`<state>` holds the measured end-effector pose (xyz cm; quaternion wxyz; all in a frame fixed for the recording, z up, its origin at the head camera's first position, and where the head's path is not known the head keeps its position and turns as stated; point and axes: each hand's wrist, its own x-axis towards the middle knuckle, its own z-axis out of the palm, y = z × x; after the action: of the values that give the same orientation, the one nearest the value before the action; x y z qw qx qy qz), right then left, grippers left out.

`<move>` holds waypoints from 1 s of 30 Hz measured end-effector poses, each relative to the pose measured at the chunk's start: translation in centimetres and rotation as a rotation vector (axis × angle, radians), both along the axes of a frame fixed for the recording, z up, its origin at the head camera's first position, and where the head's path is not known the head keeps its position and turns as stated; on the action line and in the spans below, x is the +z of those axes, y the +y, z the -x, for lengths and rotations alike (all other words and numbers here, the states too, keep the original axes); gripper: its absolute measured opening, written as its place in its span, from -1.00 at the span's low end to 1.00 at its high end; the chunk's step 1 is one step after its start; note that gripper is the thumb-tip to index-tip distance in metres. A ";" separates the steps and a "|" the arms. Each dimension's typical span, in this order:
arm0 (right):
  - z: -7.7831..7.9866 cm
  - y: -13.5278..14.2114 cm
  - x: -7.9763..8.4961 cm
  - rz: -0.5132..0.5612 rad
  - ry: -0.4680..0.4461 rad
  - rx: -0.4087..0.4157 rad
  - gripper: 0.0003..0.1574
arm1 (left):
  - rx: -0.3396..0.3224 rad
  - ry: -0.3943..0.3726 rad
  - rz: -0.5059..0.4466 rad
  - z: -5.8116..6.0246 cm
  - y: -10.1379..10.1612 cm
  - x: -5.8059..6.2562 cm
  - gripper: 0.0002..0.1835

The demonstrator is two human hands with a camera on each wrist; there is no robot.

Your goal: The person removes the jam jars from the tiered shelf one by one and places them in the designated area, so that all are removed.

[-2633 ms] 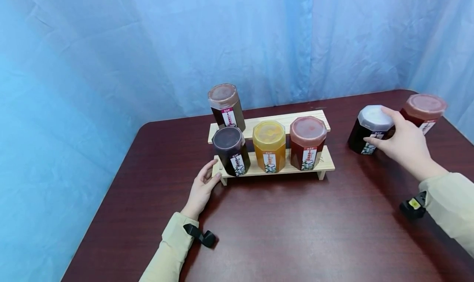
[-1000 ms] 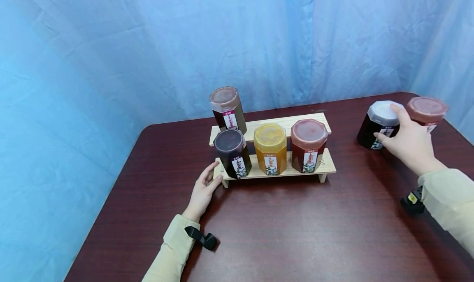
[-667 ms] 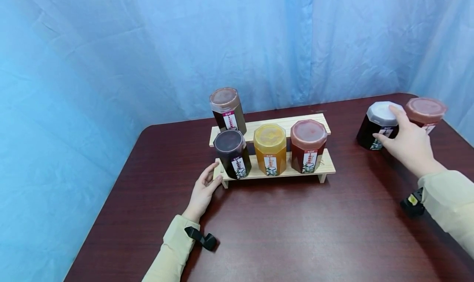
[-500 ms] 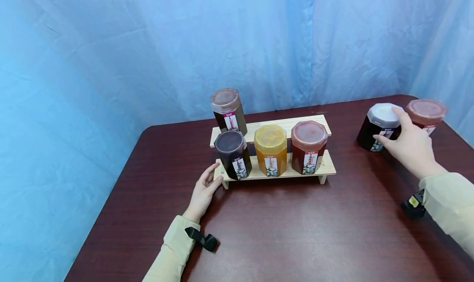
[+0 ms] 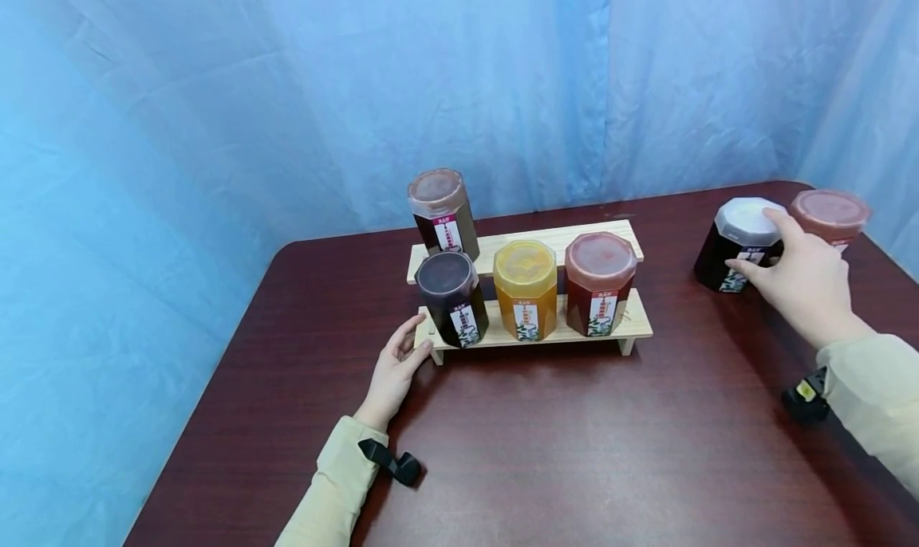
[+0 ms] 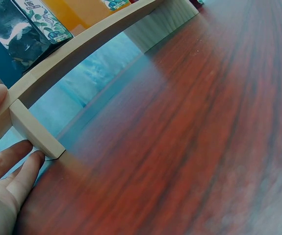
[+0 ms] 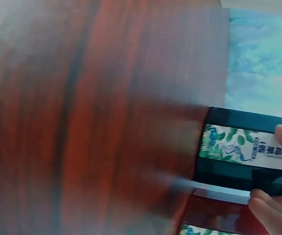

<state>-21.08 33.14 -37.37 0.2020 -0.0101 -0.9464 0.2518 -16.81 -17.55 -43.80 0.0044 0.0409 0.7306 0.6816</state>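
My left hand [image 5: 393,367] holds the left end of a two-step pale wooden rack [image 5: 635,316]. In the left wrist view its thumb lies on the shelf's edge and fingertips touch the leg. On the lower step stand a dark purple-lidded jar [image 5: 451,300], a yellow jar [image 5: 526,292] and a red jar [image 5: 600,285]. A brown-lidded jar [image 5: 443,212] occupies the upper step's left end. At far right, my right hand [image 5: 807,280] grips a black jar with a whitish lid [image 5: 732,248], thumb and fingers on opposite sides. The jar's base appears to rest on the table.
Just right of the black jar, partly behind my right hand, is another red jar [image 5: 829,212]. The dark reddish table [image 5: 546,443] has its back edge near a blue curtain [image 5: 431,76]. A black wrist camera is strapped to each sleeve.
Since the earliest frame, the black jar has moved right and slightly back, closer to the red jar, with my right hand on it. Over the last second little has changed; my left hand stays put.
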 end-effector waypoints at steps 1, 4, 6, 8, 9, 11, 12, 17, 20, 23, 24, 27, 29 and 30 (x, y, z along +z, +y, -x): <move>0.0 0.0 0.1 -0.005 -0.006 0.003 -0.06 | 0.000 0.000 0.000 0.0 0.0 0.0 -0.48; 0.1 -0.1 0.4 -0.027 -0.033 0.009 -0.05 | 0.001 -0.002 -0.007 -0.1 0.1 0.0 -0.48; 0.1 -0.2 0.6 -0.045 -0.048 0.006 -0.05 | 0.001 -0.003 -0.008 -0.1 0.1 0.0 -0.48; 0.1 -0.2 0.7 -0.049 -0.063 0.003 -0.04 | 0.000 -0.005 -0.008 -0.1 0.1 0.0 -0.48; 0.0 -0.2 0.7 -0.049 -0.069 0.001 -0.04 | 0.000 -0.006 -0.008 -0.1 0.1 0.1 -0.48; -0.1 -0.2 0.7 -0.043 -0.071 0.000 -0.03 | -0.003 -0.006 -0.002 -0.1 0.0 0.1 -0.48; -0.1 -0.2 0.6 -0.039 -0.073 0.001 -0.03 | -0.005 -0.006 0.000 -0.1 0.1 0.1 -0.48; -0.1 0.1 0.5 -0.026 -0.081 0.006 -0.03 | -0.006 -0.007 0.002 0.0 0.1 0.2 -0.48; -0.1 0.1 0.5 -0.029 -0.082 0.007 -0.04 | 0.001 -0.006 0.001 0.0 0.1 0.2 -0.48; -0.1 0.1 0.4 -0.036 -0.078 0.008 -0.03 | 0.008 -0.002 -0.004 0.0 0.1 0.1 -0.48; -0.1 0.1 0.5 -0.039 -0.075 0.008 -0.03 | 0.009 0.000 -0.005 0.0 0.1 0.1 -0.48; -0.1 0.1 0.5 -0.045 -0.066 0.007 -0.04 | 0.007 0.004 -0.007 0.0 0.2 0.1 -0.48; -0.2 0.1 0.6 -0.044 -0.061 0.010 -0.06 | 0.005 0.005 -0.008 0.0 0.2 0.1 -0.48; -0.3 0.1 0.6 -0.044 -0.059 0.011 -0.06 | 0.004 0.006 -0.009 0.0 0.2 0.1 -0.48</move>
<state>-20.78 33.27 -36.74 0.1726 -0.0077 -0.9574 0.2315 -16.83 -17.39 -43.69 0.0006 0.0414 0.7276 0.6847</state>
